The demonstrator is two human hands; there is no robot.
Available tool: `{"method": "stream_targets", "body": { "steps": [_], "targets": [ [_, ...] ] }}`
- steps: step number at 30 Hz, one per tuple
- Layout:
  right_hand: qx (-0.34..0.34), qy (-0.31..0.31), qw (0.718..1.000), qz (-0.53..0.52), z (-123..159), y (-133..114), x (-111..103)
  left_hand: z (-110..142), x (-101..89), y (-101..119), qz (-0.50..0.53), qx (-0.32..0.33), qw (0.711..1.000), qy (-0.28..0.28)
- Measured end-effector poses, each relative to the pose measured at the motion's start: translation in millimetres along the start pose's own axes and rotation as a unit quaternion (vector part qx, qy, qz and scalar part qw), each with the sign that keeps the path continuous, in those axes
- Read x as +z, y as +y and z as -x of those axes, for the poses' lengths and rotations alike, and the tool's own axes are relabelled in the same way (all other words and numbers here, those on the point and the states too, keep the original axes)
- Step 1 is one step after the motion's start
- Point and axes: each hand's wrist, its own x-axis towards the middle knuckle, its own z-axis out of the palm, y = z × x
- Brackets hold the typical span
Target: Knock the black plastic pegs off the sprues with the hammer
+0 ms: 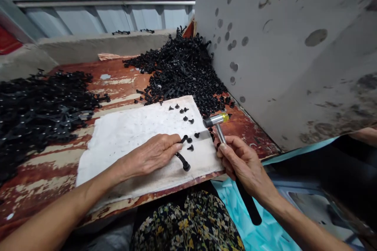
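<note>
My left hand (156, 153) is closed on a black plastic part (184, 161) with round ends, held over a white cloth (118, 137). In my right hand (243, 160) is a small mallet (217, 120), gripped around its neck. Its head has a dark face on one side and a yellow one on the other, and the black handle hangs down below my hand. Several small black plug-shaped pieces (185, 118) lie loose on the cloth between and beyond my hands.
A big heap of small black pieces (182, 70) stands at the back against a grey upright board (279, 55). More black branched parts (44, 113) are piled at left on the worn reddish table (114, 82). Turquoise sheeting (273, 219) hangs below on the right.
</note>
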Motion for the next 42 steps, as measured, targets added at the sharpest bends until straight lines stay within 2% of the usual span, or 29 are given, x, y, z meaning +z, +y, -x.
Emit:
{"method": "stream_targets", "body": {
  "steps": [9, 20, 32, 42],
  "targets": [
    [0.034, 0.0, 0.999, -0.04, 3, 3, 1, -16, 0.0, -11, 0.038, 0.003, 0.999, -0.037],
    [0.034, -0.005, 0.998, -0.049, 3, 2, 1, -18, 3.2, -10, 0.014, 0.017, 0.999, -0.027],
    [0.027, 0.001, 0.999, -0.039, 2, 8, 0, -17, 6.5, -1, -0.039, -0.007, 0.999, -0.003],
    [0.02, 0.002, 0.999, -0.042, 1, 8, -1, -15, 8.6, -5, -0.045, -0.014, 0.999, 0.003]
  ]
}}
